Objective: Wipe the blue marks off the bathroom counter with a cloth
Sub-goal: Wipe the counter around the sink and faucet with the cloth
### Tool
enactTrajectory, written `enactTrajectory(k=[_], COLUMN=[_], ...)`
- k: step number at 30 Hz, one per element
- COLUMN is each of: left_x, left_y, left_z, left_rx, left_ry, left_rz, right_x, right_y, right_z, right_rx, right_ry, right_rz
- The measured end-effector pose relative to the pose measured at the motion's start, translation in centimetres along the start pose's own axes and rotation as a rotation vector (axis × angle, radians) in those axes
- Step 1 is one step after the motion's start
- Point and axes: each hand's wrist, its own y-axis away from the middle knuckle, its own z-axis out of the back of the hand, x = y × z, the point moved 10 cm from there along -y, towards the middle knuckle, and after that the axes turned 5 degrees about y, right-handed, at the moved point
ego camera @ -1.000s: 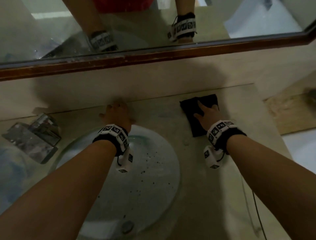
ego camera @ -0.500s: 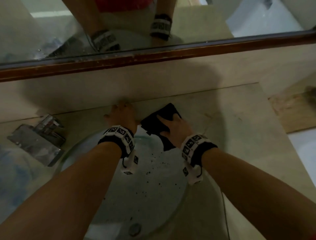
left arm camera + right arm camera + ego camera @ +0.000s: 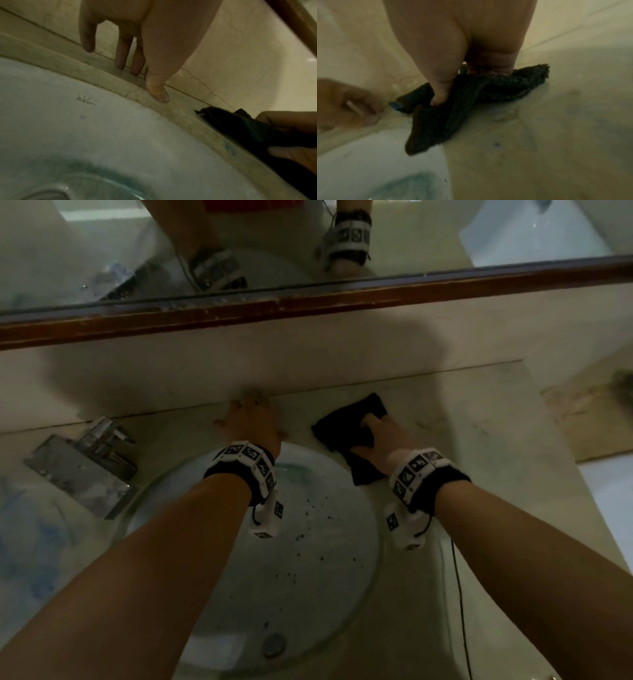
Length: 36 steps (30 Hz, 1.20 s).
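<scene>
A dark cloth (image 3: 344, 424) lies bunched on the beige counter (image 3: 479, 446), just behind the basin's right rim. My right hand (image 3: 376, 434) grips it, with the thumb dug into a fold of the cloth (image 3: 445, 121) and the fingers pressed on top. My left hand (image 3: 251, 419) is open, its straight fingertips (image 3: 120, 65) resting on the counter strip by the wall. A small blue dot (image 3: 496, 144) and faint blue smudges (image 3: 229, 146) show on the counter near the cloth (image 3: 240, 125). A bluish patch (image 3: 30, 542) sits at far left.
A white round basin (image 3: 291, 570) with dark specks, a blue-green smear (image 3: 291, 470) and a drain (image 3: 274, 643) lies below my hands. A chrome tap (image 3: 85, 463) stands at the left. The wood-framed mirror (image 3: 308, 299) hangs behind, and a wooden board (image 3: 589, 422) lies at the right.
My right hand swept the cloth left along the counter toward my left hand, then came back a little to the right. The left hand stayed put.
</scene>
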Motion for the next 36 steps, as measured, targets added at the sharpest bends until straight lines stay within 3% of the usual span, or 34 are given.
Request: enactTrajectory(k=[12,20,29,36], left_x=[0.0,-0.3,0.0,-0.2], left_y=[-0.2,0.1,-0.1,0.1], left_z=[0.1,0.3,0.0,0.0], left_rx=[-0.001,0.02,0.005,0.014], left_ry=[-0.019,-0.008,-0.031,-0.024], left_rz=[0.008,0.015,0.011,0.009], right_x=[1.8,0.5,1.8,1.1], right_y=[-4.4,-0.5,-4.6,-0.9], right_z=[2.9,0.8,3.4,0.5], right_rx=[0.018,0.07,0.0,0.037], right_ry=[-0.028,0.016,-0.028,-0.001], right_rz=[-0.013,-0.007,-0.042,0.025])
